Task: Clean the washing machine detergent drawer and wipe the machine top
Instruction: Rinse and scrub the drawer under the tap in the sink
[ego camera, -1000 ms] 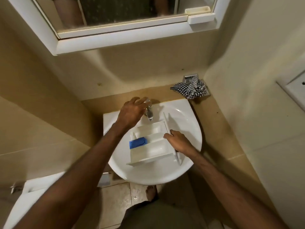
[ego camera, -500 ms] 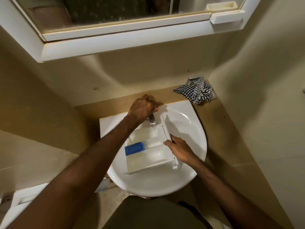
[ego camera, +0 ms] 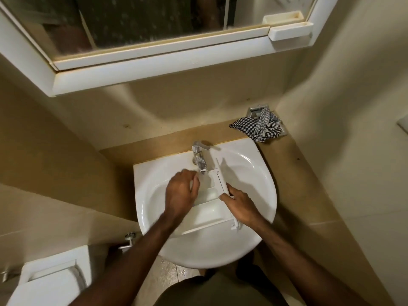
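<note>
Crowding the sink (ego camera: 260,173), the detergent drawer (ego camera: 209,208) leaves me little room. My right hand (ego camera: 240,204) clamps its side rail; my left hand (ego camera: 181,193) curls loosely inside it.

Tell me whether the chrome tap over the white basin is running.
Running: a clear stream falls from the chrome tap into the white plastic detergent drawer.

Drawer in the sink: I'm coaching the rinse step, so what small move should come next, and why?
Probably rub the left hand through the drawer compartments. The drawer lies under the tap, the right hand steadies its edge, and the left hand already hovers above it.
</note>
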`<state>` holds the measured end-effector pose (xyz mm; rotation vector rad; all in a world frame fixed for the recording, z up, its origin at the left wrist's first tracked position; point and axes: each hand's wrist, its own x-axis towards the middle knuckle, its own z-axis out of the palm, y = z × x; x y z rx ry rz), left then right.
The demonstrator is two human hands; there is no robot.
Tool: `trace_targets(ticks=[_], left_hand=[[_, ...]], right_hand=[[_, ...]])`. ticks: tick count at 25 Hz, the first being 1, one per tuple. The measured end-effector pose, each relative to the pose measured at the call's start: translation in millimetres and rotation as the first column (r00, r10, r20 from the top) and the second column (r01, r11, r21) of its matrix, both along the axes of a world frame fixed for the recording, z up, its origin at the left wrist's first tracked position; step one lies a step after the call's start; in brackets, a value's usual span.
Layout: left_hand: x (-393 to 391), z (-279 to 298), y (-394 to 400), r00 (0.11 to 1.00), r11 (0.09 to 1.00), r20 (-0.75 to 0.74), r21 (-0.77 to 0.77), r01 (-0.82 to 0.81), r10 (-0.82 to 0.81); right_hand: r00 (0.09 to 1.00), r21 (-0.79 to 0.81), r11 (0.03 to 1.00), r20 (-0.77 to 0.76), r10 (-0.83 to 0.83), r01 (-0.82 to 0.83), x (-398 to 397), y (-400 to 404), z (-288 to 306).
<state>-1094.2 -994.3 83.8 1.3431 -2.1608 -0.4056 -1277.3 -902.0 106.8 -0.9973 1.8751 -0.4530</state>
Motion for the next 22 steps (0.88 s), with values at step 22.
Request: trace_targets(ticks=[22], left_hand=[[-8,-35,1,0.971,0.914,0.117,0.376,0.15,-0.207]], right_hand=[[0.986,-0.148,0.976,0.068,-0.153,0.162,20,19,-23]])
